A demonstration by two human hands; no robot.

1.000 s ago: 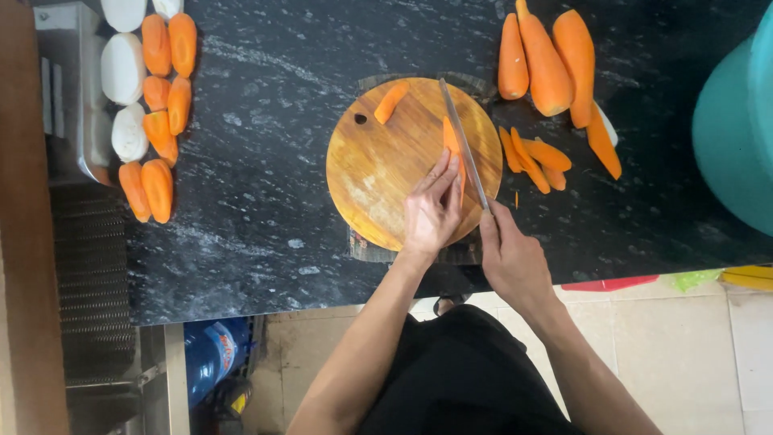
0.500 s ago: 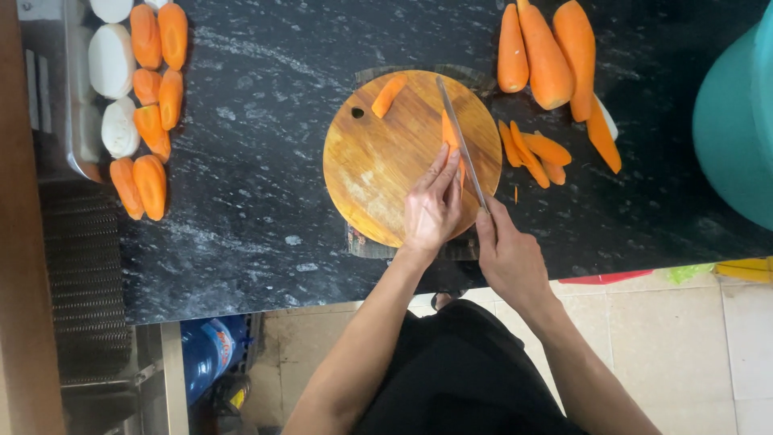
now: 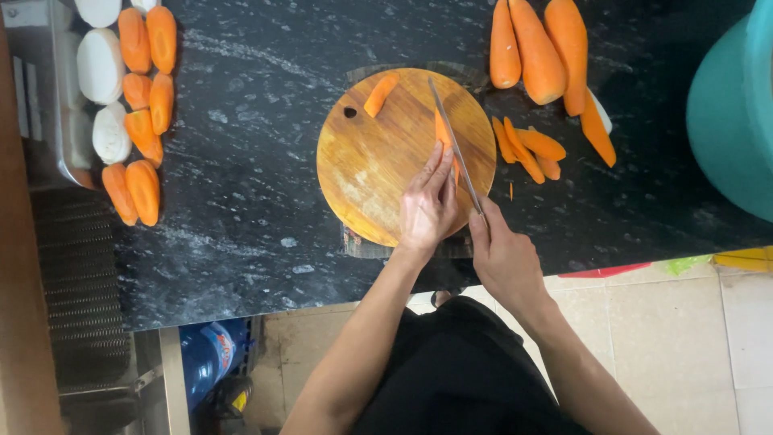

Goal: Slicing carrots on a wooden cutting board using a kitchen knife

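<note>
Carrot piece (image 3: 442,133) sits on the round wooden cutting board (image 3: 378,173), right of the board's centre, pinned under the left hand (image 3: 427,203) whose fingertips press down on it. Right hand (image 3: 503,258) is clenched around the knife (image 3: 452,145) handle, just off the board's lower right edge; the blade runs up across the board along the right side of the piece.

Versus a second ago: little has moved. Knife and both hands sit at much the same spot on the board and the blade angle looks unchanged. Judgement: a lengthwise slice is in progress on the same piece, not finished.

A second, shorter carrot strip (image 3: 380,94) lies near the board's top edge, apart from the hands. Cut slices (image 3: 527,149) are piled just right of the board. Whole peeled carrots (image 3: 535,48) lie above and right of the board. Far left of the board, more carrots (image 3: 141,97) and white radish chunks (image 3: 101,56) line up by a metal tray (image 3: 36,48).

Surface is a black speckled stone counter (image 3: 258,161). Teal tub (image 3: 733,113) stands at the far right of the board. Below the counter edge there is a tiled floor (image 3: 700,322) and a blue water jug (image 3: 209,354) lower left of the board.
</note>
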